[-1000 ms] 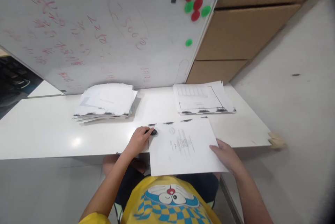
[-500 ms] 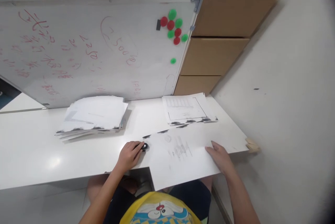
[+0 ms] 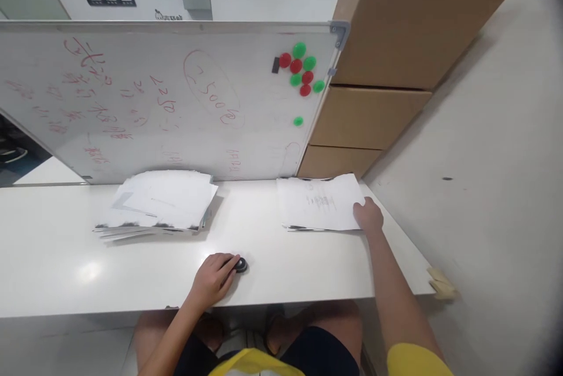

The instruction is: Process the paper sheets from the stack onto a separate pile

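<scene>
My left hand point(image 3: 215, 277) rests on the white desk point(image 3: 264, 273), fingers wrapped round a small black object with a rounded, shiny end point(image 3: 241, 264); its kind is not clear. At the right, my right hand point(image 3: 368, 216) pinches the right edge of a sheet of paper point(image 3: 321, 203). That sheet lies over the right paper stack point(image 3: 303, 228), of which only the lower edge shows. Grey, blurred marks run across the sheet's middle, and dark smudges line its far edge. To the left sits a thicker paper stack point(image 3: 160, 200) with black smudges along its near edge.
A whiteboard point(image 3: 255, 94) with red writing and several round magnets point(image 3: 296, 65) stands behind the desk. Cardboard boxes point(image 3: 387, 36) are stacked at the back right, against the wall point(image 3: 497, 159). A beige folded piece point(image 3: 442, 284) sits at the desk's right corner.
My right hand has carried the sheet from the desk's front edge, away from me, onto the right stack. The sheet has turned, its smudged edge now at the back. My left hand keeps the black object.
</scene>
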A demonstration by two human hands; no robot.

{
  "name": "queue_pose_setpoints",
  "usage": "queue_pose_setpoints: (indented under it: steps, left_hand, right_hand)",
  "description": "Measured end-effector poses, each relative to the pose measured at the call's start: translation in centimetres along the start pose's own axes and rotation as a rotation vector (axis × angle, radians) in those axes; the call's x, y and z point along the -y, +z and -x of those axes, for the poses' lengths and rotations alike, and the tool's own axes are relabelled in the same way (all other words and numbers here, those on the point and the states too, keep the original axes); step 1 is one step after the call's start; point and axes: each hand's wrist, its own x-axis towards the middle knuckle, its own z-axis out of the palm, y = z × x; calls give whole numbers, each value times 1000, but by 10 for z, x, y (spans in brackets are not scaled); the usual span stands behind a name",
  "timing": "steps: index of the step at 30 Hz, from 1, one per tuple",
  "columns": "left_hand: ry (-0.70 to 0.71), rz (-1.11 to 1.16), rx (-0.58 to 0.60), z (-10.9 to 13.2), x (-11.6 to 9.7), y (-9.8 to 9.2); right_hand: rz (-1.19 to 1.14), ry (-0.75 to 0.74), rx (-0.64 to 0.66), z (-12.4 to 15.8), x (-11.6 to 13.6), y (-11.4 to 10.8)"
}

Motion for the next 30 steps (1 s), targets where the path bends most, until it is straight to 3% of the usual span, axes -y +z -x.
queue_pose_setpoints:
  steps: [7, 12, 15, 17, 21, 24, 27, 30]
  left_hand:
    - [-20, -7, 30, 1, -1, -1]
    - [-46, -8, 22, 0, -14, -7]
    - [-33, 0, 160, -6, -15, -20]
    - [-34, -46, 242, -13, 1, -32]
    - [-297, -330, 100, -24, 65, -56]
    - [-386, -394, 31, -24, 103, -64]
    - [-279, -346, -41, -21, 105, -59]
    - [-152, -349, -95, -21, 79, -47]
  right_hand:
    - [122, -115, -86, -1, -3, 20]
    - [13, -202, -289, 8, -15, 25]
    - [-154, -276, -422, 33, -14, 20]
    - [-253, -376, -439, 66, -11, 20]
    - [-408, -529, -342, 147, -9, 35]
    - [-508, -441, -185, 189, -10, 51]
    - [-666, -254, -87, 210, 2, 58]
    - [-917, -133, 87, 230, 37, 59]
